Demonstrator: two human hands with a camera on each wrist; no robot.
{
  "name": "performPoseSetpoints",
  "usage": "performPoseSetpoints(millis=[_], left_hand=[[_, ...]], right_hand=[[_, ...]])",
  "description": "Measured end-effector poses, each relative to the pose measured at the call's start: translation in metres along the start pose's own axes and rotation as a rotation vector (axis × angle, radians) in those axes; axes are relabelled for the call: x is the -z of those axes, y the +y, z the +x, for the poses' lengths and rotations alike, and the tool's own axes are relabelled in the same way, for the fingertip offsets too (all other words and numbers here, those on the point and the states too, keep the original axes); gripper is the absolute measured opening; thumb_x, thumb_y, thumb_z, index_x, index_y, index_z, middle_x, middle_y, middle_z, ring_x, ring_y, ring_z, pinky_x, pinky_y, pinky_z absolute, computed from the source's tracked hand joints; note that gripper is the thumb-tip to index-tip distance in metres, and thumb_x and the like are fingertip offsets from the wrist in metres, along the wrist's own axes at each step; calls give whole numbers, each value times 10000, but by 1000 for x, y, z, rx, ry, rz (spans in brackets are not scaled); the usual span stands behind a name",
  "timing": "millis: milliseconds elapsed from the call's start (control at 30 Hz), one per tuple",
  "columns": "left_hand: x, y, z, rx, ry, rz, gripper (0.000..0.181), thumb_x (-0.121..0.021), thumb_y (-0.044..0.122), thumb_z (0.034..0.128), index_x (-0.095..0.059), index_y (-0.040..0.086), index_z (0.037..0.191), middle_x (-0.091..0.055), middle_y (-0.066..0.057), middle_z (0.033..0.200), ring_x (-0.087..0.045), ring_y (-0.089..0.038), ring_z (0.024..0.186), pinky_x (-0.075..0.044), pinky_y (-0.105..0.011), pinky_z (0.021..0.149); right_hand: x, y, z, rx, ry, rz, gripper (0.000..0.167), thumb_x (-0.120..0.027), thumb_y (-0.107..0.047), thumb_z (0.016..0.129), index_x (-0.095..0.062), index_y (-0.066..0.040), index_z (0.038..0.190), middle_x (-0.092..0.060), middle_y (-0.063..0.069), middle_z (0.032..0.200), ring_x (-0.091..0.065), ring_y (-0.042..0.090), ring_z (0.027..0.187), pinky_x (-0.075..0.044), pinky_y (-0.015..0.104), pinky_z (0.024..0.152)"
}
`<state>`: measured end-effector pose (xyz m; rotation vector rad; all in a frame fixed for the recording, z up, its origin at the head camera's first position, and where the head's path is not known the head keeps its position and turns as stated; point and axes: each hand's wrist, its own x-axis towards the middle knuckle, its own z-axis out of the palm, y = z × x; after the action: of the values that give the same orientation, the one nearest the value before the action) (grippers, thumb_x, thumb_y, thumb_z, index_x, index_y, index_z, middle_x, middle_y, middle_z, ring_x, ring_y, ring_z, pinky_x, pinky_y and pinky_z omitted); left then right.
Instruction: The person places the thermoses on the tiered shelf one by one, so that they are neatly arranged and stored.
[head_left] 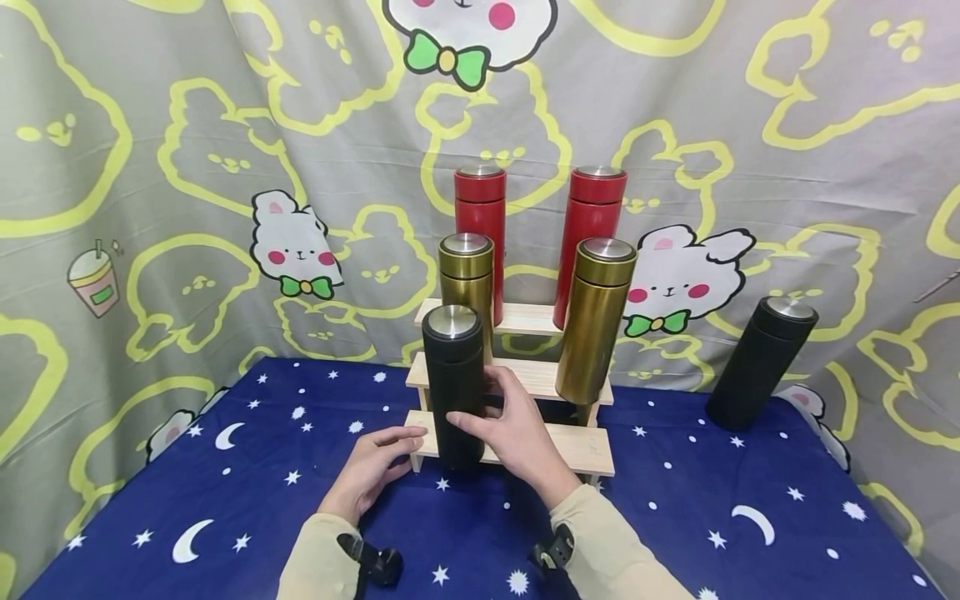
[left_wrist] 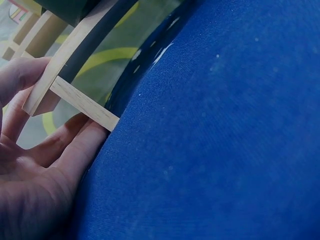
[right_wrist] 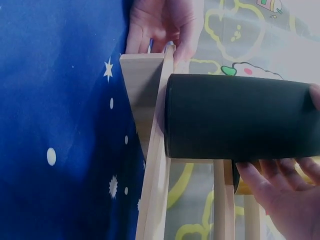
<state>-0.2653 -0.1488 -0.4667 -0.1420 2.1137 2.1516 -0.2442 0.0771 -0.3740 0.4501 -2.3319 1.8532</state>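
Note:
My right hand (head_left: 525, 433) holds a black thermos bottle (head_left: 455, 387) upright, thumb on its near side and fingers behind it. The bottle's base is at the left part of the lowest step of a wooden tiered stand (head_left: 570, 447); whether it rests fully on the board, I cannot tell. My left hand (left_wrist: 35, 170) grips the left end of that step, thumb over the board and fingers below beside the leg. Two gold thermos bottles, left (head_left: 467, 287) and right (head_left: 596, 325), stand on the middle step. On the top step are two red thermos bottles, left (head_left: 480, 217) and right (head_left: 592, 212).
Another black thermos bottle (head_left: 761, 367) stands on the table at the right. A dark blue cloth (head_left: 277, 517) with moons and stars covers the table. Behind hangs a grey curtain (head_left: 390, 167) with yellow cartoon outlines.

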Motion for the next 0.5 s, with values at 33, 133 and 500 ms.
performPoseSetpoints(millis=[33,133,500], left_hand=[[0,0,0,-1,1,3,297,-775,177,852,-736,24,1104,-634,-120,1232,-565,-249,1112,-482,-511,942],[0,0,0,2,4,6,296,-776,179,853,-737,28,1104,-634,-116,1233,-563,-250,1114,-482,-511,943],[-1,1,0,2,7,0,286,-773,174,854,-740,32,1101,-637,-110,1228,-563,-244,1111,-485,-504,942]], right_hand=[[0,0,0,0,-4,5,628,-849,-244,792,-532,-113,1318,-586,74,1219,-555,224,1146,-484,428,963],[1,0,0,-2,-12,15,648,-850,-240,790,-518,-106,1330,-587,80,1221,-552,226,1148,-474,437,976],[7,-5,-7,13,23,-16,746,-863,-325,766,-492,-126,1381,-559,36,1271,-529,214,1191,-413,476,1032]])
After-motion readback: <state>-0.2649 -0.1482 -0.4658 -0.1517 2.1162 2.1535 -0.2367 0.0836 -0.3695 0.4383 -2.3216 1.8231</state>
